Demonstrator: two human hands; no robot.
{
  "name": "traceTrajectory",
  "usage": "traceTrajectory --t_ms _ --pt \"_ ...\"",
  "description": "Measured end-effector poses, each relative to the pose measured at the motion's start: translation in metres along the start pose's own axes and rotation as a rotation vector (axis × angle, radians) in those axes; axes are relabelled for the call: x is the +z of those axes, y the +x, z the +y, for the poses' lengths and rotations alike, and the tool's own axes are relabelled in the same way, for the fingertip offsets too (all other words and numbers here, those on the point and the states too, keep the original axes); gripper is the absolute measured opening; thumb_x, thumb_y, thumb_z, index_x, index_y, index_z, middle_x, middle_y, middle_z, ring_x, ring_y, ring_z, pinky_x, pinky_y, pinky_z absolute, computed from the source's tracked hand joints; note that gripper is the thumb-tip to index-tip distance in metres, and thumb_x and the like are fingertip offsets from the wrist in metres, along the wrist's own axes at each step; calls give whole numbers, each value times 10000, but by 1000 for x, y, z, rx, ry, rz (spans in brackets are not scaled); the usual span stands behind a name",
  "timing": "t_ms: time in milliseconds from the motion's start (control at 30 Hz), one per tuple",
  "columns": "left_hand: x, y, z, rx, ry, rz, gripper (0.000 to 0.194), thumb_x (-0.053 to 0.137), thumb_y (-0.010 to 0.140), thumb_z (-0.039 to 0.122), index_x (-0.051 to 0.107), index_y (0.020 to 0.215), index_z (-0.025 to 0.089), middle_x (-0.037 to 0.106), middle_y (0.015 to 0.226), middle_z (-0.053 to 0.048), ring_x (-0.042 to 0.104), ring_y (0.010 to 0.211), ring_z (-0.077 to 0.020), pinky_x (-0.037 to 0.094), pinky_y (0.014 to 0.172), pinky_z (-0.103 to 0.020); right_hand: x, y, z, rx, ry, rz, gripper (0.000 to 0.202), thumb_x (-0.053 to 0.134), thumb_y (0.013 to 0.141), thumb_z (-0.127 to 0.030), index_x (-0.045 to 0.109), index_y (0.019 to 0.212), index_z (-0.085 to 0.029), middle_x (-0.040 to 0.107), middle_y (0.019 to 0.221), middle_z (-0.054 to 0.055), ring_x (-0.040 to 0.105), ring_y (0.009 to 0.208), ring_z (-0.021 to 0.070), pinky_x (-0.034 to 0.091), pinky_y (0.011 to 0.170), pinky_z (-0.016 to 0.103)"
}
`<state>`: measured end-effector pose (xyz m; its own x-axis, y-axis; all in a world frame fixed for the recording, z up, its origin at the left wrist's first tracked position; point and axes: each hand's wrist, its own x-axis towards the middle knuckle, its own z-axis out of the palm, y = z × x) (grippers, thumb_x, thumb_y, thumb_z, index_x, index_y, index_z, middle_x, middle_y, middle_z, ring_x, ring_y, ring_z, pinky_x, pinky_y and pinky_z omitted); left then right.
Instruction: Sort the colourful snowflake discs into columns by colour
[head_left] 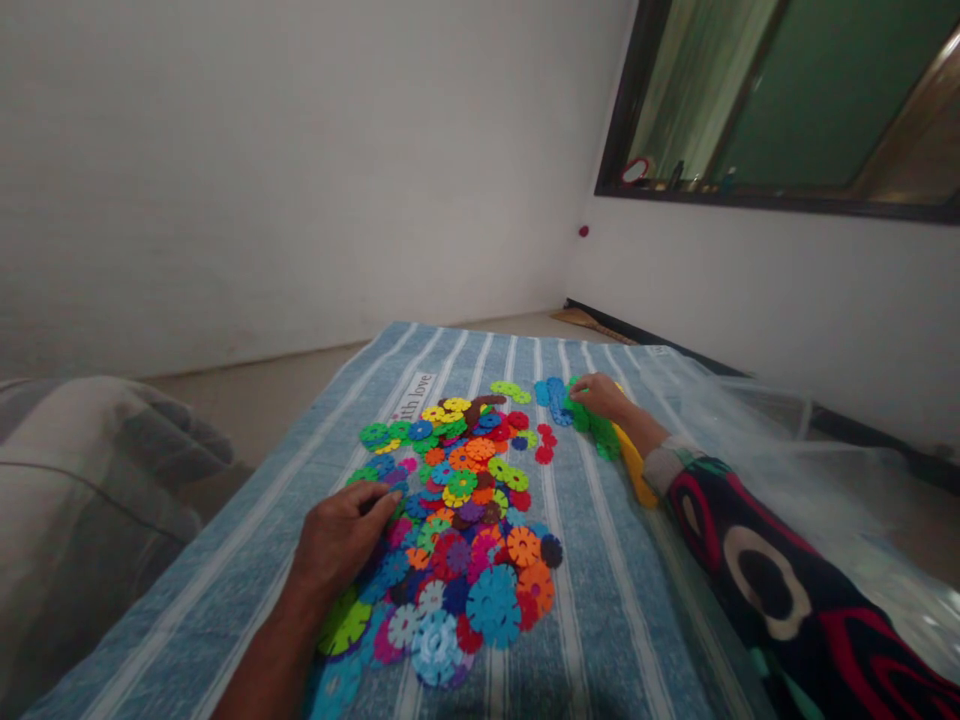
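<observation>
The left hand (341, 540) lies flat, fingers spread and pinching nothing, on the near edge of the pile of coloured snowflake discs (465, 520); beyond it, the right hand (600, 395) curls its fingers over a joined green piece (600, 432), though how tightly cannot be told; blue discs (553, 395) touch that grip, a yellow piece (634, 465) runs beneath the wrist; the patterned sleeve (765, 570) could likely drag loose discs across the striped cloth (600, 560).
</observation>
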<state>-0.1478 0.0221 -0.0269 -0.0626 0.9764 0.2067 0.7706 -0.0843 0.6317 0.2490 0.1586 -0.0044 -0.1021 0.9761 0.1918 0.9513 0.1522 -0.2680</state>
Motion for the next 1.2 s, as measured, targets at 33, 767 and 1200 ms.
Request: traceTrajectory --t_ms 33,767,1200 --pt "0 0 0 -1 3 -2 351 511 665 520 703 681 227 728 716 -8 656 687 -211 483 640 -272 -1 -3 1 -7 -12 -13 222 589 762 -156 785 867 -149 755 857 37 668 818 160 444 694 183" --pt "-1 -1 4 40 1 12 330 517 656 507 700 649 233 727 704 -18 651 679 -224 488 639 -291 1 -26 9 15 -170 -92 225 625 739 -147 788 887 -196 761 920 41 666 917 179 442 767 194" --pt "1 -5 8 35 -111 -4 359 556 678 504 745 757 209 748 778 -33 668 754 -226 516 690 -292 4 -48 -102 -364 39 -105 184 595 814 -144 768 845 -198 743 904 38 649 863 169 421 763 229"
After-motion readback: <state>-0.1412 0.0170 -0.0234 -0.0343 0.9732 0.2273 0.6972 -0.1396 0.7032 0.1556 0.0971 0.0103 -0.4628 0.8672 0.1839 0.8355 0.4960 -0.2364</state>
